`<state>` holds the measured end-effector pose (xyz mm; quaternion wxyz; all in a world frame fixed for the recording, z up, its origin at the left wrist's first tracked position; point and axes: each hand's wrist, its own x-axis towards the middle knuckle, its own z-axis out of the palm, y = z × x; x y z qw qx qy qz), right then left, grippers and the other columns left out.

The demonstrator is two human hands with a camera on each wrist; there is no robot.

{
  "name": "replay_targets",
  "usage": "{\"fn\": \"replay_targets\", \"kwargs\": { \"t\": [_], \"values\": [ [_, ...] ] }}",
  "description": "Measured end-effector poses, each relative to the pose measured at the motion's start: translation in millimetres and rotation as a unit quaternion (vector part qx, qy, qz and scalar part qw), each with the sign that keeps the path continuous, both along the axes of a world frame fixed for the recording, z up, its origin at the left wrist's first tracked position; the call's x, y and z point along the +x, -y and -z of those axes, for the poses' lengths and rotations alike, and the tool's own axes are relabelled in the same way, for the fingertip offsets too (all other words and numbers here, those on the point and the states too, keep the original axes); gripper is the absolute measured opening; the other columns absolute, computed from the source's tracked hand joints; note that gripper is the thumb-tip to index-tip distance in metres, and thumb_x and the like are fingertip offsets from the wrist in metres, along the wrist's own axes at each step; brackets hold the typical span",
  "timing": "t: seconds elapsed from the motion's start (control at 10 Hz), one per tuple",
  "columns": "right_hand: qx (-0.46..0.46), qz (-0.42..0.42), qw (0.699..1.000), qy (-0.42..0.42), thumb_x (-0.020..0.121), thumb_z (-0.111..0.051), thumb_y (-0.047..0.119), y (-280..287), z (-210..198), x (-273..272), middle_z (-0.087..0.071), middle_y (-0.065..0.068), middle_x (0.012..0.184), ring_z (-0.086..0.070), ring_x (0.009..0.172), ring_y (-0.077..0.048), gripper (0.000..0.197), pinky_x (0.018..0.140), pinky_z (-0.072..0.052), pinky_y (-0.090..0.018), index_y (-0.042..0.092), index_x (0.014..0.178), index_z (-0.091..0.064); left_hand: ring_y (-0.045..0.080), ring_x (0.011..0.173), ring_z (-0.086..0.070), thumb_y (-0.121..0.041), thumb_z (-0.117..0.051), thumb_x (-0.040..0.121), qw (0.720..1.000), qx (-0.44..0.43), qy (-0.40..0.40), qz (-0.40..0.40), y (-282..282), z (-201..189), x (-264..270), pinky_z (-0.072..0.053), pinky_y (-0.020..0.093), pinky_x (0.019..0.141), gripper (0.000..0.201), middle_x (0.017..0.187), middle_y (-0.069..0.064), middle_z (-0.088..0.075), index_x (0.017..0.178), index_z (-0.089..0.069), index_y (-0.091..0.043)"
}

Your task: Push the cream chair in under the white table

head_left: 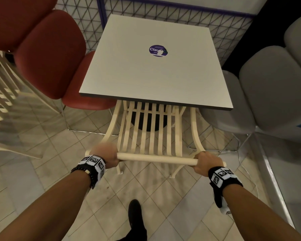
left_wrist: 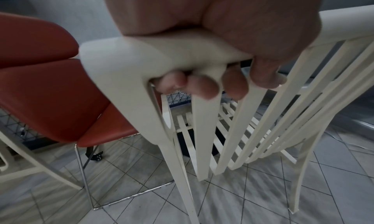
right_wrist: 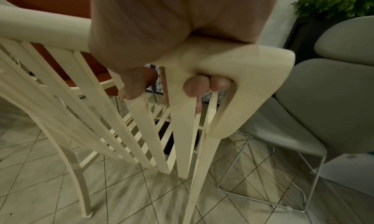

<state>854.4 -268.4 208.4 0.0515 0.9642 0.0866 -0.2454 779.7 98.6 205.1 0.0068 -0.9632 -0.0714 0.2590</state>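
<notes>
- Tiled floor (head_left: pixel 163 185) under us; red chair (head_left: pixel 47 54) left, grey chair (head_left: pixel 274 87) right.
- Our left hand (head_left: pixel 104 154) and right hand (head_left: pixel 207 162) grip the cream chair (head_left: pixel 151 133) top rail; seat partly under white table (head_left: pixel 155 70).

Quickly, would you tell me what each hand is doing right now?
Left hand: grips the cream chair by its top rail.
Right hand: grips the same rail.

right hand (right_wrist: pixel 182 40) | grip wraps cream chair (right_wrist: pixel 242 64) top rail | grey chair (right_wrist: pixel 328 102) beside

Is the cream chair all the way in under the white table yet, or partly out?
Partly out: the cream chair has its seat front under the white table edge, while its slatted back stands clear of it.
</notes>
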Motion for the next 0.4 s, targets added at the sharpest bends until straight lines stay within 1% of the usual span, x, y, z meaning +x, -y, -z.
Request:
{"fn": "replay_targets", "kwargs": {
  "t": [0.1, 0.2, 0.3, 0.4],
  "values": [
    [-0.001, -0.016, 0.999, 0.035, 0.080, -0.060, 0.053, 1.3, 2.8, -4.3, -0.066, -0.001, 0.102, -0.063, 0.092, -0.025, 0.039, 0.081, -0.051, -0.039, 0.024, 0.106, -0.065, 0.026, 0.093, -0.065, -0.070, -0.055, 0.076, 1.000, -0.003, 0.021, -0.023, 3.1, -1.1, -3.9, -0.051, 0.039, 0.082, 0.053, 0.099, 0.000, -0.068, 0.098, -0.068, -0.023],
    [0.024, -0.027, 0.989, 0.144, 0.079, -0.063, 0.053, -3.8, 9.1, -29.0, -0.062, -0.005, 0.112, -0.055, 0.104, -0.027, 0.052, 0.093, -0.045, -0.046, 0.019, 0.117, -0.055, 0.025, 0.100, -0.062, -0.060, -0.054, 0.083, 0.996, 0.007, 0.080, -0.028, 15.2, -2.0, -19.4, -0.046, 0.043, 0.092, 0.043, 0.106, -0.001, -0.067, 0.108, -0.061, -0.024],
    [0.057, -0.044, 0.977, 0.199, 0.069, -0.073, 0.050, -12.9, 12.9, -67.0, -0.057, -0.013, 0.122, -0.050, 0.116, -0.034, 0.074, 0.102, -0.039, -0.056, 0.012, 0.127, -0.047, 0.025, 0.117, -0.052, -0.056, -0.054, 0.084, 0.986, -0.003, 0.166, -0.025, 34.5, 0.0, -43.1, -0.035, 0.046, 0.107, 0.050, 0.125, -0.001, -0.061, 0.124, -0.051, -0.026],
    [0.072, -0.025, 0.976, 0.206, 0.066, -0.077, 0.046, -13.1, 11.0, -87.5, -0.044, -0.018, 0.145, -0.037, 0.135, -0.039, 0.095, 0.107, -0.034, -0.062, 0.011, 0.143, -0.034, 0.027, 0.135, -0.038, -0.054, -0.059, 0.081, 0.978, -0.017, 0.207, -0.029, 58.0, -0.8, -72.0, -0.032, 0.051, 0.114, 0.071, 0.146, 0.003, -0.044, 0.141, -0.036, -0.022]
  ]
}}
